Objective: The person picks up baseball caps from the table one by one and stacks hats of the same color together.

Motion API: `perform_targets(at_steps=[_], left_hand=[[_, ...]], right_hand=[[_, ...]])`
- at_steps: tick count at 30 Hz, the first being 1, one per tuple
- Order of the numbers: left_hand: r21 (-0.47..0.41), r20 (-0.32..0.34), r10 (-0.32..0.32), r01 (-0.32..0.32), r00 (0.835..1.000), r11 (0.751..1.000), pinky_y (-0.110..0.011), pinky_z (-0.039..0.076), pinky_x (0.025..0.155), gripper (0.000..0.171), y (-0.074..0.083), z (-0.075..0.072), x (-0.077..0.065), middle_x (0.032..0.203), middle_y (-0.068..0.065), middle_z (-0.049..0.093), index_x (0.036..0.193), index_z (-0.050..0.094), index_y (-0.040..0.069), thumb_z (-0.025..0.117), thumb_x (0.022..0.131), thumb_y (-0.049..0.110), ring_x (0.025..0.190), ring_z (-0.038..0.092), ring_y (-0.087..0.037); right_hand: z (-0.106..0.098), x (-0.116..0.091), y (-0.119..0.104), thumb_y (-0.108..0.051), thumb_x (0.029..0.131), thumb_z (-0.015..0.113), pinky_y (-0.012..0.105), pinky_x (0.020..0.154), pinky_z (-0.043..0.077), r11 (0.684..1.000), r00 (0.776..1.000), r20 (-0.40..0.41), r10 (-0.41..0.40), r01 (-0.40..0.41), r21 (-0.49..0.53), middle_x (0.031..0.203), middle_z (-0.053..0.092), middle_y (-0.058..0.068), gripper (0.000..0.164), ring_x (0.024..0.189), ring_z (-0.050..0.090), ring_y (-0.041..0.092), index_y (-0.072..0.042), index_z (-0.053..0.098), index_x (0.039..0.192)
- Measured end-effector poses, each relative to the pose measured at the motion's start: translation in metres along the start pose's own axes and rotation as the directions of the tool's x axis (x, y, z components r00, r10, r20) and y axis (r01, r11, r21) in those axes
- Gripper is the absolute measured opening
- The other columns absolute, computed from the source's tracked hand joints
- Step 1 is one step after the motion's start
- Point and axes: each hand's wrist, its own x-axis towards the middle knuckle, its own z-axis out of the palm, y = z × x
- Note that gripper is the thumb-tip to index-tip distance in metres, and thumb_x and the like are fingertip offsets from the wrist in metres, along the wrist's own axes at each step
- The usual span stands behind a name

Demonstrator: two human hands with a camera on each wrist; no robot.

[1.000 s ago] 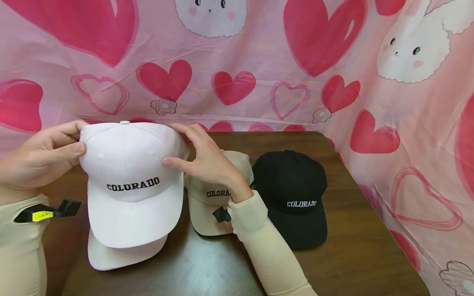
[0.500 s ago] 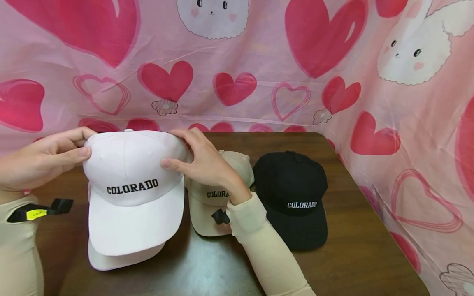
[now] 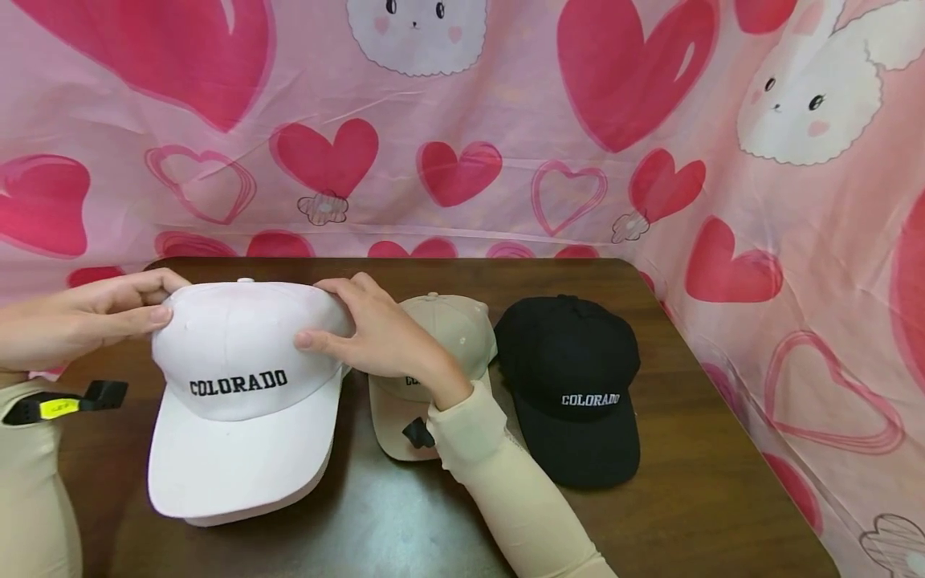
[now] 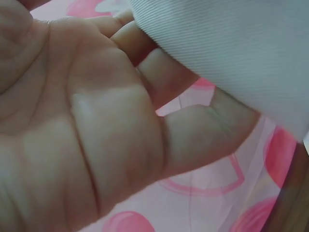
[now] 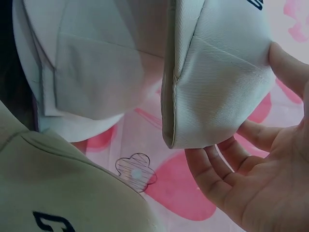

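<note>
Both hands hold a white baseball cap lettered COLORADO at the left of the head view, its brim toward the front. The left hand grips the crown's left side, thumb in front and fingers behind; in the left wrist view its fingers pass behind the white fabric. The right hand grips the crown's other side, its thumb on the front panel and its fingers along the edge in the right wrist view. Under the held cap, the thin edge of another pale brim shows; the rest is hidden.
Right of the white cap, a beige cap lies partly behind the right forearm. A black COLORADO cap sits beside it. All are on a dark wooden table, backed by a pink heart-print cloth.
The white cap has come down and slightly left in both hands, covering more of the pale brim beneath it. The beige and black caps have stayed put.
</note>
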Motion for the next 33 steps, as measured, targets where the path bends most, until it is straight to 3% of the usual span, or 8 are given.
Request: perform_targets(at_steps=[3, 8, 13, 17, 20, 26, 29, 33], left_hand=[[-0.057, 0.058, 0.000, 0.003, 0.998, 0.998, -0.034, 0.051, 0.084, 0.030, -0.006, -0.002, 0.000, 0.120, -0.012, 0.054, 0.133, 0.036, 0.012, 0.037, 0.103, 0.007, 0.107, 0.056, -0.029], [-0.095, 0.153, -0.048, 0.063, 0.987, 0.994, -0.037, 0.051, 0.084, 0.030, -0.014, -0.006, 0.002, 0.123, -0.012, 0.052, 0.135, 0.034, 0.014, 0.035, 0.105, 0.011, 0.109, 0.054, -0.031], [-0.120, 0.211, -0.104, 0.131, 0.972, 0.984, -0.039, 0.049, 0.086, 0.031, -0.020, -0.007, 0.004, 0.126, -0.015, 0.051, 0.136, 0.033, 0.017, 0.034, 0.105, 0.015, 0.113, 0.052, -0.032], [-0.177, 0.254, -0.094, 0.142, 0.963, 0.974, -0.037, 0.048, 0.088, 0.032, -0.023, -0.006, 0.005, 0.129, -0.020, 0.049, 0.137, 0.032, 0.015, 0.033, 0.105, 0.013, 0.115, 0.050, -0.035], [-0.166, 0.248, -0.113, 0.157, 0.962, 0.974, -0.037, 0.048, 0.089, 0.032, -0.025, -0.006, 0.006, 0.129, -0.019, 0.050, 0.136, 0.034, 0.015, 0.035, 0.105, 0.014, 0.116, 0.050, -0.034], [-0.041, 0.178, -0.178, 0.188, 0.968, 0.981, -0.049, 0.043, 0.088, 0.032, -0.029, -0.005, 0.008, 0.125, -0.014, 0.053, 0.133, 0.040, 0.017, 0.046, 0.102, 0.021, 0.114, 0.051, -0.029], [-0.010, 0.144, -0.182, 0.186, 0.973, 0.983, -0.049, 0.044, 0.086, 0.033, -0.032, -0.005, 0.010, 0.124, -0.014, 0.053, 0.132, 0.042, 0.017, 0.049, 0.100, 0.022, 0.112, 0.052, -0.027], [0.023, 0.094, -0.143, 0.141, 0.985, 0.990, -0.044, 0.048, 0.085, 0.033, -0.036, -0.004, 0.012, 0.123, -0.011, 0.054, 0.132, 0.043, 0.017, 0.051, 0.100, 0.021, 0.109, 0.054, -0.024]], right_hand=[[0.005, 0.001, 0.000, -0.064, 0.083, 0.061, 0.015, 0.082, 0.040, 1.000, 1.000, 0.010, 0.016, -0.016, -0.008, 0.108, 0.043, -0.010, 0.067, 0.098, 0.039, -0.001, -0.027, 0.045, 0.136], [0.013, 0.004, 0.004, -0.065, 0.082, 0.060, 0.015, 0.082, 0.039, 0.999, 0.999, 0.044, 0.031, -0.030, -0.014, 0.107, 0.043, -0.011, 0.066, 0.097, 0.038, -0.002, -0.027, 0.046, 0.134], [0.018, 0.006, 0.007, -0.064, 0.082, 0.062, 0.015, 0.081, 0.040, 0.999, 0.997, 0.066, 0.040, -0.039, -0.018, 0.106, 0.045, -0.010, 0.065, 0.097, 0.039, -0.001, -0.026, 0.048, 0.133], [0.021, 0.007, 0.009, -0.063, 0.083, 0.062, 0.015, 0.081, 0.040, 0.998, 0.996, 0.077, 0.051, -0.049, -0.031, 0.106, 0.046, -0.010, 0.066, 0.096, 0.040, 0.000, -0.025, 0.048, 0.134], [0.023, 0.008, 0.009, -0.064, 0.083, 0.061, 0.016, 0.081, 0.040, 0.997, 0.994, 0.087, 0.060, -0.056, -0.047, 0.106, 0.046, -0.009, 0.066, 0.097, 0.040, 0.000, -0.024, 0.047, 0.134], [0.029, 0.009, 0.008, -0.065, 0.082, 0.061, 0.016, 0.083, 0.040, 0.994, 0.992, 0.094, 0.081, -0.074, -0.076, 0.110, 0.045, -0.009, 0.070, 0.100, 0.040, 0.000, -0.024, 0.045, 0.137], [0.033, 0.009, 0.008, -0.066, 0.082, 0.061, 0.016, 0.084, 0.040, 0.992, 0.992, 0.083, 0.098, -0.090, -0.090, 0.111, 0.044, -0.009, 0.070, 0.101, 0.040, 0.000, -0.026, 0.044, 0.138], [0.037, 0.009, 0.008, -0.065, 0.082, 0.061, 0.017, 0.084, 0.040, 0.991, 0.992, 0.062, 0.113, -0.107, -0.085, 0.113, 0.044, -0.008, 0.070, 0.102, 0.041, 0.001, -0.027, 0.042, 0.138]])
